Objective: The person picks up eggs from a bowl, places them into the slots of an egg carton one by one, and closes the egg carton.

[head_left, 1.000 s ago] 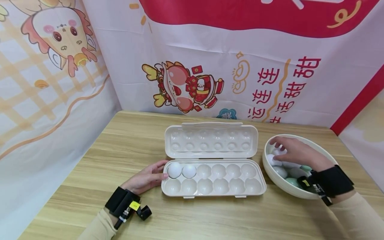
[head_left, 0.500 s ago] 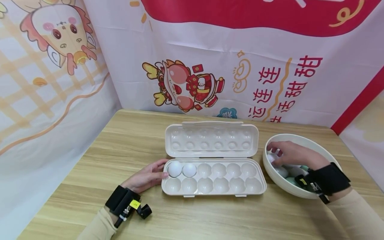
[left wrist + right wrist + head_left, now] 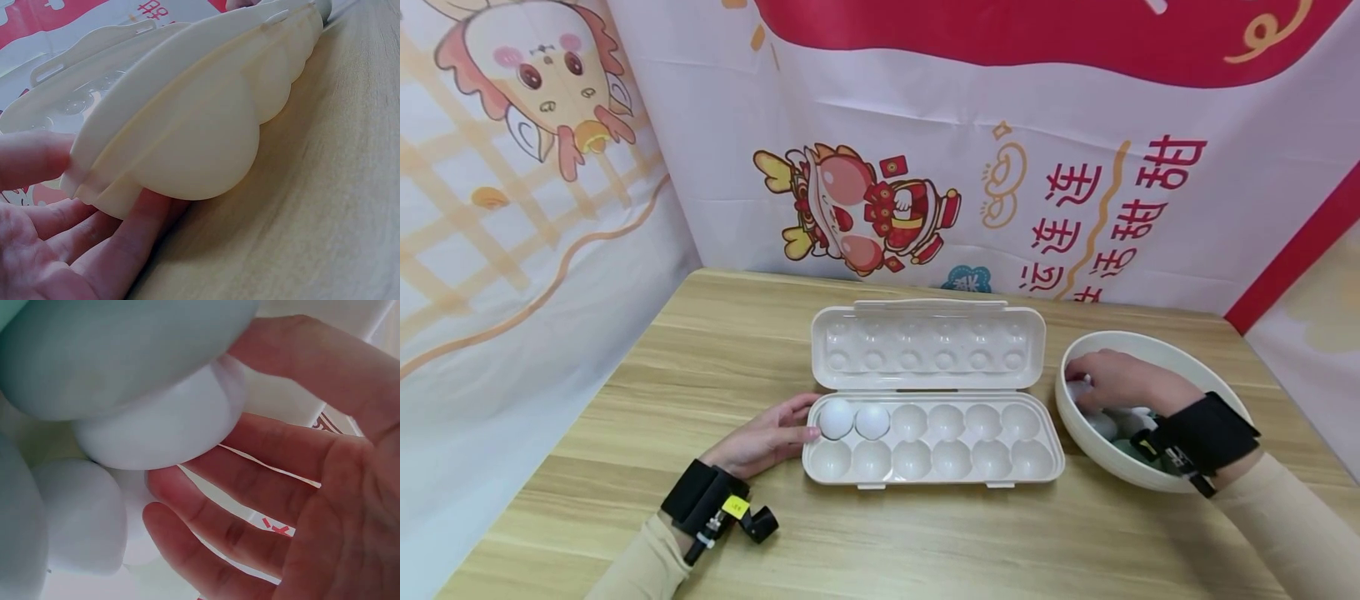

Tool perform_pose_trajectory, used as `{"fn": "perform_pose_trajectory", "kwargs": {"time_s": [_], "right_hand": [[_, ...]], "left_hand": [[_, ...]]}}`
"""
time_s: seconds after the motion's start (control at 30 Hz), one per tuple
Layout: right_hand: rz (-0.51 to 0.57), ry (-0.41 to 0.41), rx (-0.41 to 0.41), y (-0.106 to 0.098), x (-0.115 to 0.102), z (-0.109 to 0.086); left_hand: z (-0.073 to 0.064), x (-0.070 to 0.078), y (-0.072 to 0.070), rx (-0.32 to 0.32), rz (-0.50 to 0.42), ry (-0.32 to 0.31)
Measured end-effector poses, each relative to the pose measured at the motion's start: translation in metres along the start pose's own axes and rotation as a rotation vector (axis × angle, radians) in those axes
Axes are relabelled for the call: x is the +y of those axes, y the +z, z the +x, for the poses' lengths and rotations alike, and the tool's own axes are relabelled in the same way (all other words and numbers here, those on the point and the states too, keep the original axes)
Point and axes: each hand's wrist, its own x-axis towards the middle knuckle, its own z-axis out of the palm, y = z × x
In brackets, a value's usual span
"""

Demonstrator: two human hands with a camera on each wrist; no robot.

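Note:
An open egg carton (image 3: 1047, 477) of pale plastic lies on the table, its lid folded back. Two white eggs, a left one (image 3: 836, 419) and a right one (image 3: 872, 422), sit in its back row at the left end. My left hand (image 3: 763, 437) holds that end; the left wrist view shows the thumb at the rim and fingers (image 3: 134, 234) under the cups. Inside the cream bowl (image 3: 1120, 468), my right hand (image 3: 1127, 382) grips a white egg (image 3: 169, 422) between thumb and fingers. Another egg (image 3: 125, 356), pale greenish, overlaps it in the right wrist view.
Several more white and green eggs (image 3: 78, 515) fill the bowl's bottom, partly hidden by the right hand and its wrist strap (image 3: 1208, 446). A printed cloth (image 3: 880, 92) hangs behind the wooden table (image 3: 880, 550), and another cloth borders its left side.
My right hand has lowered deeper along the bowl's left side and its fingers have closed round a white egg. The left hand stays at the carton's end.

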Motion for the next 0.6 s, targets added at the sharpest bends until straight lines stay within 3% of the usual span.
{"fn": "perform_pose_trajectory", "kwargs": {"time_s": [0.43,0.6], "right_hand": [[-0.007,-0.045,0.046,0.000,0.004,-0.004],[0.021,-0.023,0.060,-0.004,0.003,-0.010]], "left_hand": [[0.000,0.002,0.001,-0.001,0.012,-0.012],[0.000,0.003,0.001,0.002,0.013,-0.016]]}}
